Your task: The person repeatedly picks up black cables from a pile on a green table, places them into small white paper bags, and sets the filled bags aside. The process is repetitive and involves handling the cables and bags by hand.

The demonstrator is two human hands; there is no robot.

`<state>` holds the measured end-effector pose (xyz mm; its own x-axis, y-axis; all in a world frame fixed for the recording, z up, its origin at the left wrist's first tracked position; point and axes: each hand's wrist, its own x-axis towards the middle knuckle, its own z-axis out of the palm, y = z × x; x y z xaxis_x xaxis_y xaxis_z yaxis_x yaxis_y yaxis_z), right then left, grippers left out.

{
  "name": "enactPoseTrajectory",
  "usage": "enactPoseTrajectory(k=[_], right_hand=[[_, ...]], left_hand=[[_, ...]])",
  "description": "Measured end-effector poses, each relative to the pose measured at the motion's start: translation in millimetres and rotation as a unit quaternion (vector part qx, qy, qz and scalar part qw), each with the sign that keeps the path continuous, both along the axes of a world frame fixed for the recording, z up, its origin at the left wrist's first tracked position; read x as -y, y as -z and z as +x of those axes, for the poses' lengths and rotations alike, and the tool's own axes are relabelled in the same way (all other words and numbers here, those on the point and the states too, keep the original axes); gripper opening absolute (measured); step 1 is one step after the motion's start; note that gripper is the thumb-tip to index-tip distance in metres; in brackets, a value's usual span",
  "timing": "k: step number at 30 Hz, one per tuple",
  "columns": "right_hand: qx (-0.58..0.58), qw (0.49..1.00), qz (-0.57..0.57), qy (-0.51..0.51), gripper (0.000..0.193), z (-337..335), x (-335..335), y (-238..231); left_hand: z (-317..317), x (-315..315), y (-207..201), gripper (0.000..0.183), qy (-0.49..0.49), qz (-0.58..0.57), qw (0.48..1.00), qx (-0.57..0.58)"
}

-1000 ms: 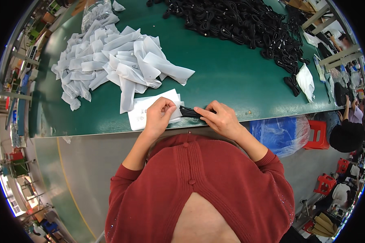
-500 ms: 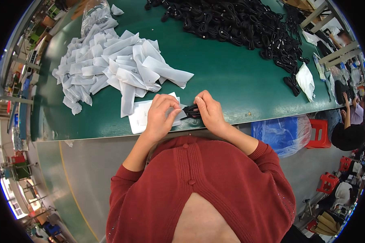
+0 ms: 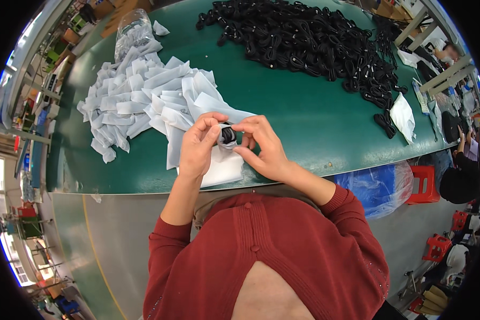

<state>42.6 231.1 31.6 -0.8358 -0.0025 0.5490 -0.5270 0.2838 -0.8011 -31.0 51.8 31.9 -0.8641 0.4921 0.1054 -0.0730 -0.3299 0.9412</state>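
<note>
At nine o'clock of my hands, the heap of white pouches [image 3: 144,101] is sprawling over the green table [image 3: 304,117], with a clear plastic bag [image 3: 132,28] beyond it at eleven. Some pouches are overlapping loosely near the table's near edge; a stray elbow could be sweeping them to the floor.

My left hand [image 3: 197,146] is pinching the mouth of one white pouch [image 3: 221,168], whose body is lying flat on the table at six o'clock of my fingers. My right hand [image 3: 261,146] is closing in from three o'clock, and both hands are together, clamped around the small black coiled cable [image 3: 228,134], which is sitting half-hidden between my thumbs, just at the pouch opening. Whether it is already partly inside, I cannot tell.

Risks as I am judging them: the coil is springing open if my grip is slackening, and then it is snagging on the pouch lip. The thin pouch could be creasing or tearing if I am forcing it. The pouch is lying near the table edge, so a slip is dropping the cable into my lap.

At one to two o'clock, the big pile of black cables [image 3: 314,42] is tangling together; another white pouch [image 3: 402,114] is lying beside it. A co-worker [image 3: 458,176] is sitting far right.
</note>
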Motion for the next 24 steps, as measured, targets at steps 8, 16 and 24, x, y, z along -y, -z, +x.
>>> enactPoseTrajectory(k=[8, 16, 24], right_hand=[[-0.162, 0.981, 0.100, 0.041, 0.031, -32, -4, -14], [-0.136, 0.987, 0.077, 0.043, 0.018, -39, -9, -38], [-0.173, 0.976, 0.125, 0.036, 0.012, -68, -24, -67]], left_hand=[[-20, -13, -17, 0.031, 0.053, 0.114, 0.983, 0.135], [-20, -14, -15, 0.029, 0.057, 0.124, 0.980, 0.146], [-20, -27, -17, 0.058, 0.022, 0.037, 0.999, -0.022]])
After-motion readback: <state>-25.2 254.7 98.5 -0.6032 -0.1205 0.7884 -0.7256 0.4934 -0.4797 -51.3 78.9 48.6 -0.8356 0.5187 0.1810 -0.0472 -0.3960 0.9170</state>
